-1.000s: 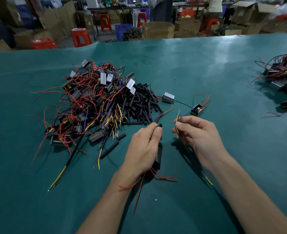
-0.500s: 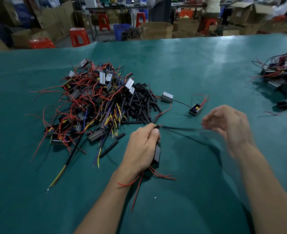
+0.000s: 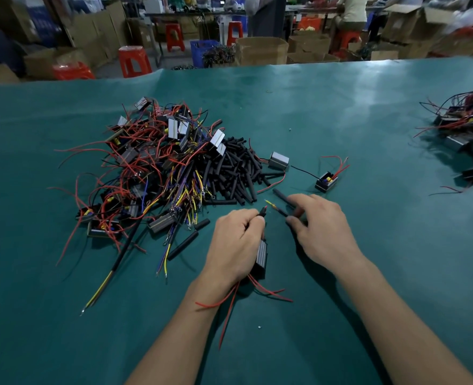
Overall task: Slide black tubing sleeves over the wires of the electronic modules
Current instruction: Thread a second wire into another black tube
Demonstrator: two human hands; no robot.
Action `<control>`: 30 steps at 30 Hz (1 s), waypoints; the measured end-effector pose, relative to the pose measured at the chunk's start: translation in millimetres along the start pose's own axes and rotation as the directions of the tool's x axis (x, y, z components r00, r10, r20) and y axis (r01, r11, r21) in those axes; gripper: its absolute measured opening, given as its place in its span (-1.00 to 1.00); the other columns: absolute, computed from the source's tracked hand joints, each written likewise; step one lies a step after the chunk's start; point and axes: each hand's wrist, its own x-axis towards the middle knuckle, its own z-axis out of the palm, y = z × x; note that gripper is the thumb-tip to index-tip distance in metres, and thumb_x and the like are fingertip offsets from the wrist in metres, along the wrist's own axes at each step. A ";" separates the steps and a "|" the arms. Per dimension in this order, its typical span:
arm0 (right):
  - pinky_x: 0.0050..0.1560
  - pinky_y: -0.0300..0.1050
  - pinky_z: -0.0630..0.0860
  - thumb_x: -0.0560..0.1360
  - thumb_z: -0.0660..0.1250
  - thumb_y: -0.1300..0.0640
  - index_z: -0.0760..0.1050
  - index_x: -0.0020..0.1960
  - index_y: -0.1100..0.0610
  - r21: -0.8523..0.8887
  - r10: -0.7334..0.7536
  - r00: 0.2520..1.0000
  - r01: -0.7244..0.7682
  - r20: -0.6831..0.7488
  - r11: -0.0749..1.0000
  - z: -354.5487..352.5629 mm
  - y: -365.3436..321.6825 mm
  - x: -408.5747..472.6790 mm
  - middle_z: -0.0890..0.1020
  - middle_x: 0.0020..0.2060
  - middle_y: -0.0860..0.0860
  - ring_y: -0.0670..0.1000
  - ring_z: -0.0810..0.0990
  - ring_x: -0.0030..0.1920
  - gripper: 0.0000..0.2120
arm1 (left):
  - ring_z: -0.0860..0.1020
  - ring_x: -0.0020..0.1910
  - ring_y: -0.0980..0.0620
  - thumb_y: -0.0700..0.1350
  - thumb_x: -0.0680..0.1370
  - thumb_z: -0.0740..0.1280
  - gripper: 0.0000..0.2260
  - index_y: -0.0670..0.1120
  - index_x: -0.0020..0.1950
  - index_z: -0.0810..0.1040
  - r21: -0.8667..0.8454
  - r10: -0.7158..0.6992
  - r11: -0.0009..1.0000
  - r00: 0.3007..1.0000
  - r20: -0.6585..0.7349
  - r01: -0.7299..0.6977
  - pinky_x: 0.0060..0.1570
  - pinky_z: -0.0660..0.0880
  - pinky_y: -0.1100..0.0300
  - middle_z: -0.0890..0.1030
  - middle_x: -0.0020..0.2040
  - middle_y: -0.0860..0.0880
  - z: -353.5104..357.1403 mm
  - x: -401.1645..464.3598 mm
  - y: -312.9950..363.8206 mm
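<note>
Teal covering spans the worktop (image 3: 341, 112). The left hand (image 3: 234, 243) grips a ribbed module (image 3: 261, 258), its fingers curled round it and pinching wire tips at 12 o'clock. At its 3 o'clock, the right hand (image 3: 323, 232) pinches a black tubing sleeve (image 3: 281, 196). The sleeve pile (image 3: 234, 173) lies at 12 o'clock.

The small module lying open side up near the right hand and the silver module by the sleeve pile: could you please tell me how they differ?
The small module lies open side up, yellow and blue parts showing; the silver module shows only closed metal faces. The small module sits apart on bare green table, red wires curling up from it; the silver module sits against the pile of black sleeves. Both lie untouched by either hand.
</note>
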 end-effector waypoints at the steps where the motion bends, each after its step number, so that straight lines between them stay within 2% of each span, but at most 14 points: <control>1: 0.16 0.02 0.47 0.59 0.39 0.14 0.57 0.32 0.05 0.000 0.011 1.000 -0.011 0.016 1.000 -1.1 1.9 0.1 0.62 0.01 0.03 0.16 0.55 0.11 -0.69 | 0.44 -0.30 -0.06 -0.09 0.49 0.17 -0.69 -0.30 -0.35 0.39 -0.002 0.000 1.000 1.000 -0.003 0.000 -0.21 0.37 -0.01 0.47 -0.40 -0.15 0.0 -0.2 0.5; 4: 0.06 -0.12 0.45 0.59 0.37 0.18 0.65 0.19 0.04 0.039 0.024 0.999 -0.026 0.039 0.999 -4.3 6.9 -3.0 0.58 -0.06 -0.01 0.05 0.55 -0.02 -0.79 | 0.41 -0.36 0.06 -0.11 0.48 0.19 -0.71 -0.23 -0.39 0.40 -0.009 -0.010 1.000 1.000 -0.005 0.010 -0.31 0.30 0.16 0.43 -0.45 -0.05 0.3 -0.7 -1.2; 7: -0.16 -0.39 0.32 0.56 0.39 0.23 0.69 0.03 -0.01 0.254 0.086 0.996 -0.080 -0.015 0.964 -8.4 11.7 -4.9 0.57 -0.20 -0.16 -0.20 0.49 -0.22 -0.83 | 0.41 -0.36 0.11 -0.13 0.49 0.20 -0.73 -0.16 -0.40 0.42 -0.010 -0.013 1.000 1.000 -0.005 0.013 -0.33 0.27 0.26 0.42 -0.46 0.05 0.5 -0.7 -2.6; 9: -0.24 -0.35 0.35 0.54 0.37 0.26 0.68 -0.05 0.00 0.451 0.175 0.984 -0.155 -0.004 0.879 -10.5 12.8 -4.0 0.61 -0.31 -0.13 -0.18 0.49 -0.34 -0.81 | 0.44 -0.33 0.06 -0.11 0.50 0.19 -0.74 -0.17 -0.37 0.45 -0.015 -0.006 1.000 1.000 0.002 0.006 -0.28 0.35 0.18 0.48 -0.43 0.01 0.9 -0.6 -2.3; 11: -0.24 -0.23 0.43 0.52 0.31 0.33 0.67 -0.07 0.00 0.628 0.228 0.973 -0.205 0.046 0.751 -11.3 7.8 -4.4 0.68 -0.32 -0.08 -0.15 0.53 -0.37 -0.73 | 0.50 -0.28 0.03 -0.09 0.51 0.18 -0.74 -0.15 -0.33 0.49 -0.013 -0.010 1.000 1.000 0.018 0.010 -0.19 0.42 0.07 0.55 -0.37 -0.04 1.0 -0.7 -2.1; 13: -0.25 -0.26 0.47 0.54 0.24 0.39 0.65 -0.03 -0.02 0.714 0.221 0.973 -0.202 0.067 0.670 -10.4 2.1 -5.9 0.71 -0.27 -0.08 -0.14 0.54 -0.37 -0.65 | 0.53 -0.23 0.05 -0.07 0.52 0.18 -0.74 -0.11 -0.29 0.54 -0.020 -0.024 1.000 0.999 0.026 0.025 -0.14 0.44 0.06 0.58 -0.34 0.02 0.7 -1.2 -2.2; 16: -0.33 -0.27 0.50 0.56 0.17 0.43 0.62 0.01 0.00 0.822 0.218 0.973 -0.185 0.076 0.539 -10.1 -4.6 -7.9 0.66 -0.32 -0.05 -0.08 0.55 -0.36 -0.61 | 0.54 -0.20 0.13 -0.06 0.54 0.18 -0.75 -0.07 -0.19 0.62 -0.046 -0.045 0.998 0.998 0.033 0.046 -0.13 0.44 0.15 0.57 -0.32 0.14 0.7 -1.9 -1.8; 19: -0.48 -0.26 0.38 0.47 0.18 0.39 0.61 -0.09 0.06 0.881 0.253 0.959 -0.230 0.132 0.414 -7.0 -10.4 -8.7 0.55 -0.37 0.01 -0.04 0.44 -0.43 -0.69 | 0.51 -0.23 0.16 -0.06 0.55 0.18 -0.75 -0.06 -0.15 0.63 -0.054 -0.041 0.998 0.998 0.048 0.044 -0.17 0.40 0.18 0.55 -0.32 0.14 0.2 -3.2 -0.7; 21: -0.48 -0.28 0.27 0.44 0.27 0.32 0.63 -0.18 0.02 0.846 0.249 0.957 -0.251 0.146 0.470 -3.5 -14.4 -9.3 0.50 -0.40 -0.03 -0.08 0.35 -0.47 -0.75 | 0.52 -0.21 0.13 -0.07 0.55 0.19 -0.76 -0.08 -0.16 0.62 -0.033 -0.007 0.999 0.998 0.055 0.009 -0.16 0.40 0.17 0.56 -0.29 0.12 -0.4 -3.3 -0.6; 23: -0.36 -0.20 0.39 0.47 0.42 0.24 0.67 -0.17 -0.01 0.782 0.179 0.977 -0.199 0.114 0.590 -0.5 -17.8 -11.4 0.61 -0.39 -0.04 -0.10 0.45 -0.42 -0.84 | 0.52 -0.19 0.07 -0.08 0.54 0.20 -0.78 -0.09 -0.21 0.57 -0.012 0.022 1.000 0.998 0.063 -0.021 -0.15 0.39 0.10 0.56 -0.30 0.08 -0.6 -3.0 -0.5; 24: -0.28 -0.07 0.50 0.45 0.48 0.17 0.69 -0.15 0.00 0.764 0.127 0.987 -0.155 0.096 0.626 -0.6 -19.2 -12.8 0.67 -0.34 0.00 -0.04 0.54 -0.35 -0.92 | 0.50 -0.20 0.05 -0.08 0.54 0.21 -0.79 -0.08 -0.24 0.55 -0.013 0.030 0.999 0.997 0.064 -0.030 -0.16 0.38 0.09 0.54 -0.31 0.08 -0.7 -2.9 -0.2; 25: -0.16 0.07 0.57 0.44 0.51 0.12 0.70 -0.14 0.01 0.750 0.084 0.994 -0.111 0.074 0.652 -0.8 -19.9 -14.5 0.71 -0.28 0.06 0.11 0.58 -0.29 -0.97 | 0.51 -0.20 0.04 -0.08 0.54 0.21 -0.79 -0.08 -0.25 0.55 -0.020 0.034 0.999 0.997 0.065 -0.033 -0.16 0.38 0.08 0.54 -0.32 0.08 -0.8 -2.9 0.2; 27: -0.06 0.22 0.57 0.43 0.54 0.10 0.71 -0.15 0.00 0.710 0.058 0.998 -0.045 0.006 0.702 -1.5 -20.0 -16.8 0.71 -0.27 0.13 0.25 0.59 -0.24 -0.98 | 0.53 -0.17 0.00 -0.08 0.54 0.22 -0.78 -0.10 -0.23 0.58 -0.033 0.033 0.999 0.997 0.067 -0.031 -0.12 0.43 0.03 0.57 -0.29 0.06 -0.7 -3.2 0.7; 30: -0.10 0.18 0.58 0.44 0.56 0.16 0.73 -0.18 -0.01 0.686 0.057 0.997 -0.006 -0.053 0.728 -4.0 -19.6 -15.8 0.72 -0.32 0.02 0.23 0.61 -0.25 -0.92 | 0.55 -0.15 -0.01 -0.08 0.54 0.22 -0.77 -0.10 -0.23 0.59 -0.038 0.034 0.999 0.997 0.070 -0.032 -0.07 0.46 -0.01 0.60 -0.28 0.03 -1.0 -3.4 0.2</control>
